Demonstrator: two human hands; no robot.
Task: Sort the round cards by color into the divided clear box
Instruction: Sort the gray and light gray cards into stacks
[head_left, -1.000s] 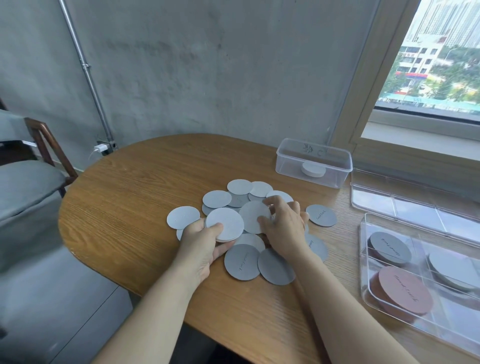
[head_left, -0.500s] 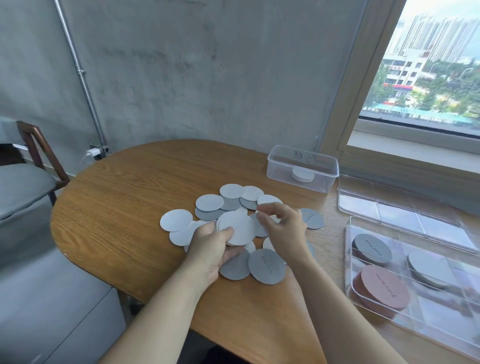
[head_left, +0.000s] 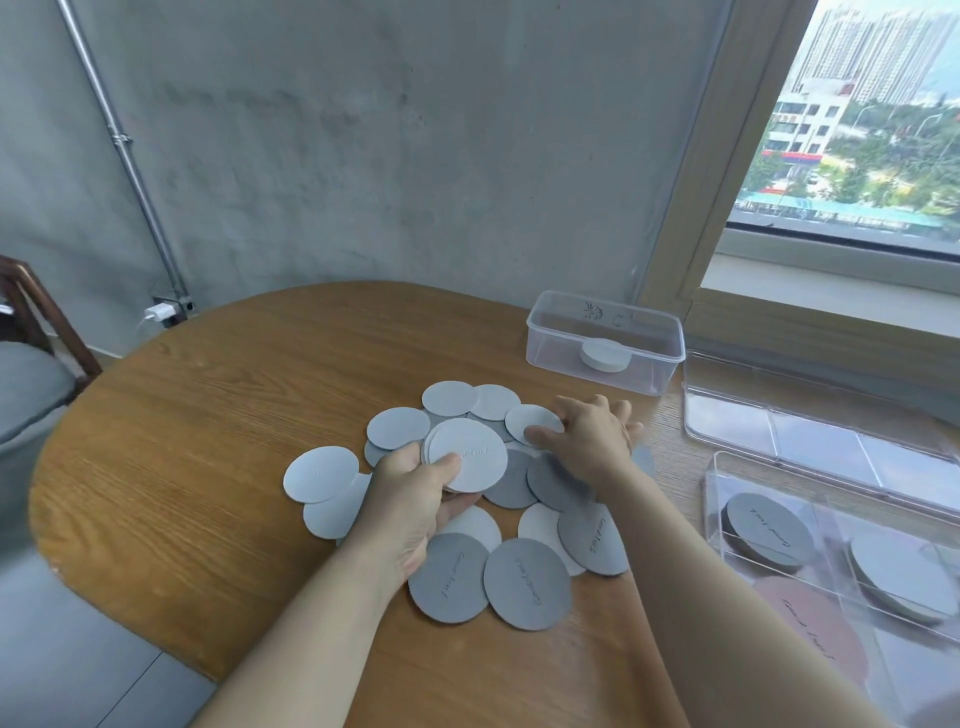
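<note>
Several round cards, light grey and dark grey, lie spread in the middle of the wooden table (head_left: 208, 467). My left hand (head_left: 415, 499) grips a small stack of light grey cards (head_left: 467, 460), thumb on top, raised a little above the pile. My right hand (head_left: 587, 441) reaches over the pile, its fingertips pinching a light grey card (head_left: 527, 421) at the far side. Two dark grey cards (head_left: 527, 582) lie nearest me. The divided clear box (head_left: 717, 499) at the right holds a dark grey stack (head_left: 769, 522), a light grey stack (head_left: 898, 571) and a pinkish stack (head_left: 815, 629).
A small clear tub (head_left: 649, 371) with a white disc inside stands at the back right of the table. The clear lid (head_left: 810, 415) lies behind the divided box. A chair (head_left: 31, 332) stands at the left, beside the concrete wall. A window is at the right.
My left hand has lifted its light grey stack off the pile. My right hand has moved away from me to a light grey card at the far side.
</note>
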